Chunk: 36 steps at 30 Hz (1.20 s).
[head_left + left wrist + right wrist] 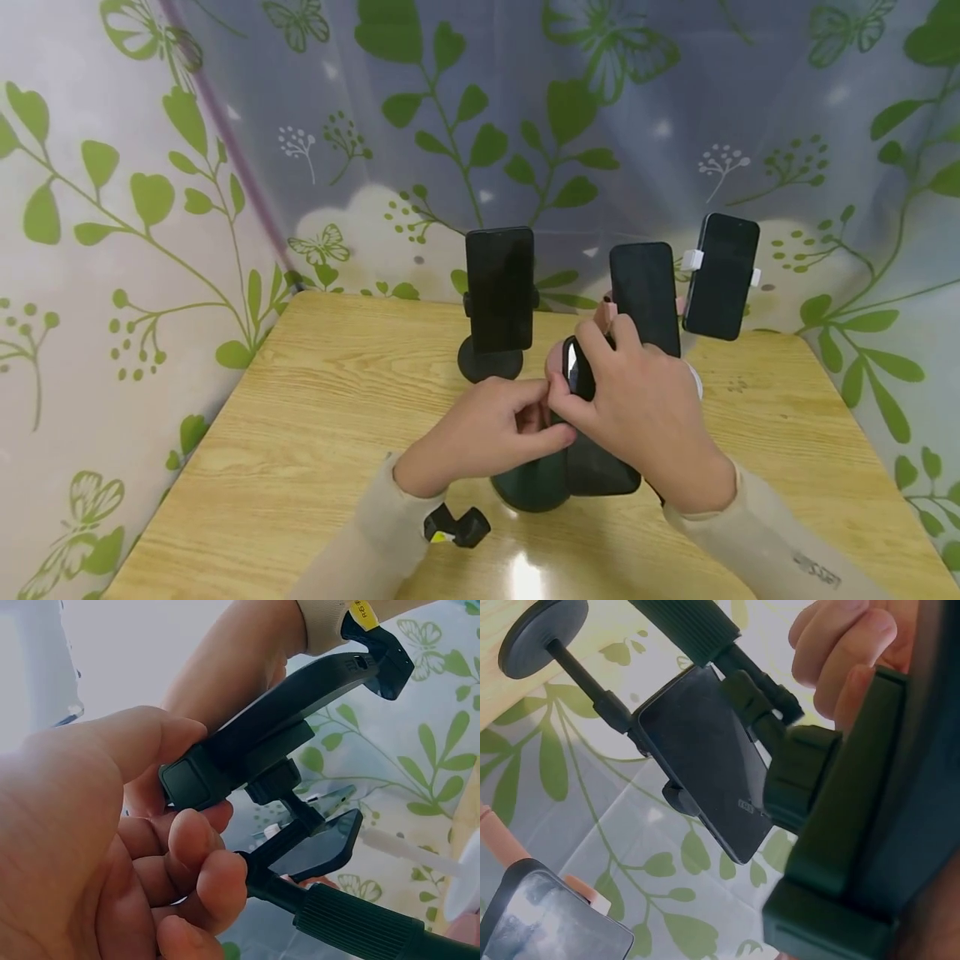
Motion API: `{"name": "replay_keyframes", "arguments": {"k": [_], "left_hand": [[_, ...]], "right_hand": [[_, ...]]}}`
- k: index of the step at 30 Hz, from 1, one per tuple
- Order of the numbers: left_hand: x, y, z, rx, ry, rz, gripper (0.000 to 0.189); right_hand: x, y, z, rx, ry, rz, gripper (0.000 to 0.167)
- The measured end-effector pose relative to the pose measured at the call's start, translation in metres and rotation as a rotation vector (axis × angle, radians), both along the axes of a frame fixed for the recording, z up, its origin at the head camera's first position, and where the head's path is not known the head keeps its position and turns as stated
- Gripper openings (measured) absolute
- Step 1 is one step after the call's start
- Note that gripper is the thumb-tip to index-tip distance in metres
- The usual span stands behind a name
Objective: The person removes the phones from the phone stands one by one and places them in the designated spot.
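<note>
Head view has a person in cream sleeves working over a black smartphone (603, 467) in a dark green phone holder (532, 490), close to the near middle of a wood-grain surface (322, 442); as for writing, the right sleeve (806, 558) has dark lettering that's too blurry for me to read; the black wrist camera (386, 664) on that arm wears a yellow label (365, 613) with characters I can't make out either; in the right wrist view, the phone on the black stand (491, 362) carries a small pale mark (746, 805), also too tiny to read.

Left hand (487, 427) pinches the end of the green holder's clamp between thumb and fingers; right hand (648, 392) has its fingers bent over the far end of the phone, gripping it, with the thumb at its side.

Behind them stand three more phones: one on that black stand, one on a pink stand (611, 312), one in a white clamp (692, 260); light glares off the near edge of the surface; fabric (480, 108) printed with green leaves and butterflies hangs behind, and the left wall (90, 275) has the same pattern.
</note>
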<state>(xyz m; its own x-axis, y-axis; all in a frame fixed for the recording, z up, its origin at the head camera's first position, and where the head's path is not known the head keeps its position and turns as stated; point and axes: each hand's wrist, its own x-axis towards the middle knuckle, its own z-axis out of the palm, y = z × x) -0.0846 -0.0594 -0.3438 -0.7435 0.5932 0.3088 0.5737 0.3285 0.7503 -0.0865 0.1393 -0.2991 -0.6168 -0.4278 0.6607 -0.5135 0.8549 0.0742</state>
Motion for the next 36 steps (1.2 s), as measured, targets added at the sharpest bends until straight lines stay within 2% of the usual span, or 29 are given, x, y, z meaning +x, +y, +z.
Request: {"name": "replay_keyframes", "arguments": {"k": [12,22,33,36], "left_hand": [[-0.002,0.0011,-0.0045,0.003,-0.001,-0.009,0.02],[-0.0034,0.0012,-0.0057,-0.046,0.012,-0.024,0.023],[-0.0059,0.0006,-0.005,-0.06,0.084,-0.056,0.021],[-0.0073,0.0019,-0.0069,-0.034,0.117,-0.059,0.02]], "right_hand": [[-0.002,0.0013,-0.0055,-0.017,0.03,0.02,0.045],[-0.0026,0.0027,-0.0074,-0.025,0.033,0.026,0.044],[-0.0017,0.0011,-0.0062,-0.025,0.018,0.013,0.048],[-0.0014,0.001,-0.0063,-0.027,0.022,0.008,0.048]]}}
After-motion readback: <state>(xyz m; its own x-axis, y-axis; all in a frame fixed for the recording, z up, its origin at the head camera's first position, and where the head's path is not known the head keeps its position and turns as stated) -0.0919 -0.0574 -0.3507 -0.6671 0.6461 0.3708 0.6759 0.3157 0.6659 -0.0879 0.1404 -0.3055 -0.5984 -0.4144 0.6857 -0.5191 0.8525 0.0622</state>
